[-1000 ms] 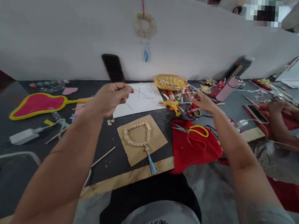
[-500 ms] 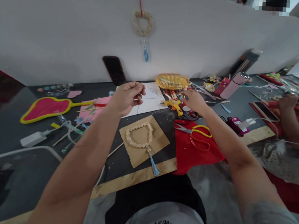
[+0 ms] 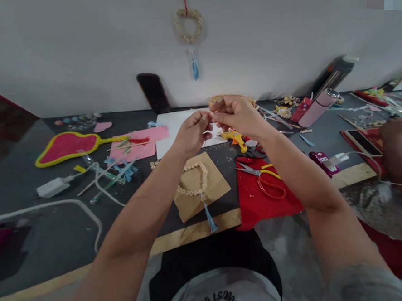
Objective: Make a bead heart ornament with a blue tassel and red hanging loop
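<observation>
In front of me, above the white sheet [image 3: 172, 121], my two hands meet fingertip to fingertip. My left hand [image 3: 196, 131] pinches a thin thread, only faintly visible below the fingers. The fingers of my right hand [image 3: 235, 115] are pinched against the left fingertips; whatever they hold is too small to make out. Below lies a piece of brown cardboard [image 3: 215, 187], bearing a loop of pale beads or small flowers [image 3: 204, 173] with a light blue tassel [image 3: 211, 220]. My right hand mostly hides a yellow basket [image 3: 221, 97] behind it.
A yellow glue gun [image 3: 237, 140] lies below my right wrist. Scissors [image 3: 254, 171] rest on red cloth [image 3: 269, 207]. Leftward are a pink fan [image 3: 68, 149], cables and a white plug [image 3: 53, 188]. A phone [image 3: 153, 92] leans on the wall, under a hanging wreath [image 3: 188, 26]. A co-worker's hands [image 3: 395, 128] are rightmost.
My right hand has moved left from beside the basket and glue gun to meet my left hand. My left hand has shifted slightly right. The view has turned a little.
</observation>
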Available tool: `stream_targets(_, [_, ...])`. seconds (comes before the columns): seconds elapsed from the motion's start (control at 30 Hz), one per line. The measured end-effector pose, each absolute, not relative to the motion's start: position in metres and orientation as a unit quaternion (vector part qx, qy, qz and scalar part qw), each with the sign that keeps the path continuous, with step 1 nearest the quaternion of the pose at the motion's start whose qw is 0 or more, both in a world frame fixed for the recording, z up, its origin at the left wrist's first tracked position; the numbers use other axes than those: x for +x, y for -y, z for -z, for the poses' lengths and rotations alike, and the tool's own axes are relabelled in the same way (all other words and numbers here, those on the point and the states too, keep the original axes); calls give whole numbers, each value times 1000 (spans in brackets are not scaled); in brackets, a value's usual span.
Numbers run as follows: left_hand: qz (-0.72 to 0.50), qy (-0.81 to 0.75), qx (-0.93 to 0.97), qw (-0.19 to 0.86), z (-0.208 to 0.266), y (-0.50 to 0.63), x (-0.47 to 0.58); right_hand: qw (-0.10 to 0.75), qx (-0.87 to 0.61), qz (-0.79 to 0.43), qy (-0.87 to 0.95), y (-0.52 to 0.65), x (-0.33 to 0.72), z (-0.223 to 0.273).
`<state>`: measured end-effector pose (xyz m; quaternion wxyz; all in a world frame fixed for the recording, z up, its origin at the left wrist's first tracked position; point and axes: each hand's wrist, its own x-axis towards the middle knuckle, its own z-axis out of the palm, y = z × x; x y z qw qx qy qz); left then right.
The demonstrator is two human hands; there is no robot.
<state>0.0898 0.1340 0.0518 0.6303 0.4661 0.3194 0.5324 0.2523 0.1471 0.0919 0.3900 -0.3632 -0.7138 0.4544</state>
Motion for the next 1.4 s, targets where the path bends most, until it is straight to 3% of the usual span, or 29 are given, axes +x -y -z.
stream_targets(0.13, [-514, -261, 469, 669, -48, -132, 104, 436, -355, -491, 666, -150, 254, -97])
stream_targets(0.53, [-499, -259, 533, 633, -32, -133, 112, 532, -376, -484, 585, -149, 269, -109])
stream_targets(0.87, [-476, -341, 545, 600, -26, -134, 97, 569, -385, -480, 545, -142, 281, -124])
stream_targets(1.4, [-420, -364, 537, 635, -19, -134, 95, 522, -441, -422, 596, -153, 317, -116])
